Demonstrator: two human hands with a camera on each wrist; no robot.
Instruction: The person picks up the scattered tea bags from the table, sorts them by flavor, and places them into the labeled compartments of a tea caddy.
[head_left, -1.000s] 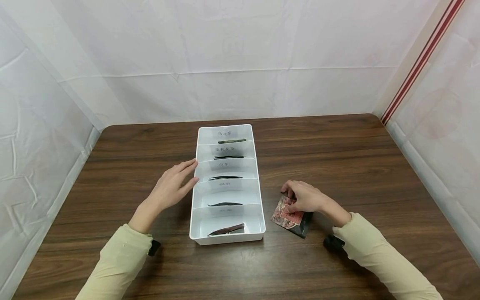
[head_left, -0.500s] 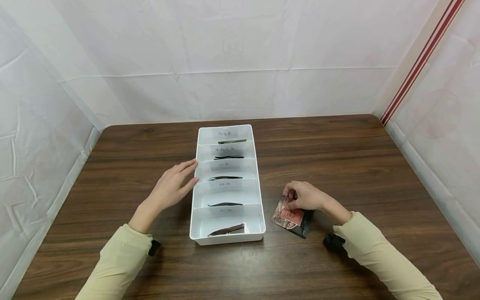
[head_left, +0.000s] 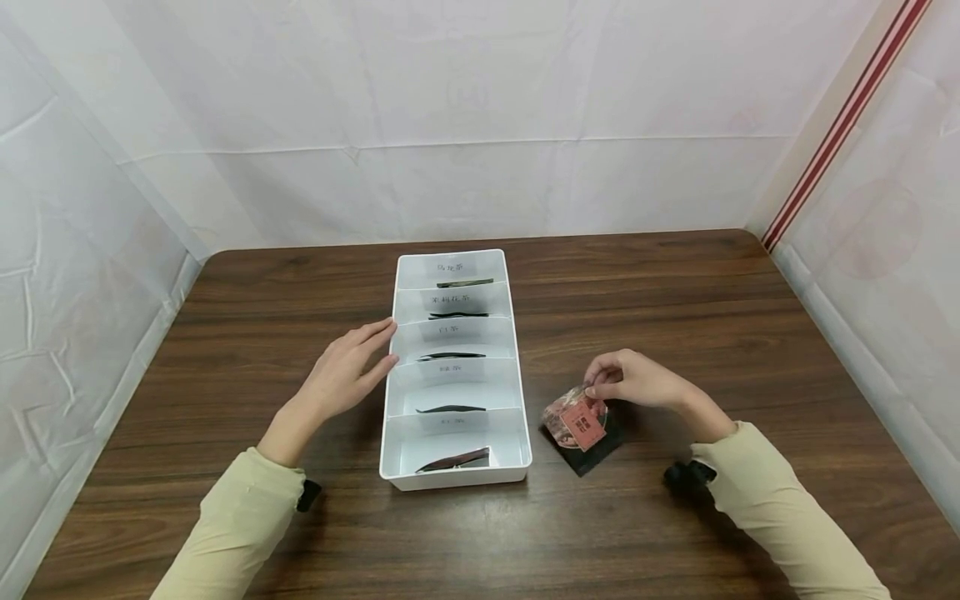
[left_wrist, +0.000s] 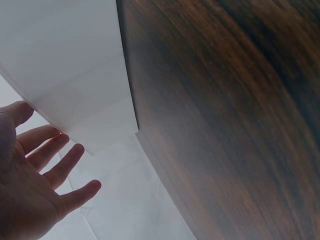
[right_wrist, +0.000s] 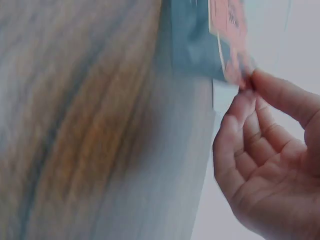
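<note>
Between thumb and forefinger my right hand (head_left: 637, 382) pinches one corner of a flat tea packet (head_left: 583, 425), dark with a pink label and a patterned print. In the right wrist view the packet (right_wrist: 197, 45) hangs from the fingertips, its far part cut off by the frame. My left hand (head_left: 341, 371) rests its fingertips on the left rim of a white divided box (head_left: 450, 481). The left wrist view shows those fingers (left_wrist: 55, 155) fairly straight against the box's outer wall (left_wrist: 75, 65).
Handwritten labels mark the box's several compartments, each with a thin packet inside, such as the one in the front compartment (head_left: 453, 459). The brown wooden table (head_left: 675, 292) extends around the box. White sheeting (head_left: 465, 192) hangs behind it and at both sides.
My right hand has shifted slightly right and back, now pinching the packet's corner and tilting it up from the table. My left hand and the box have stayed in place.
</note>
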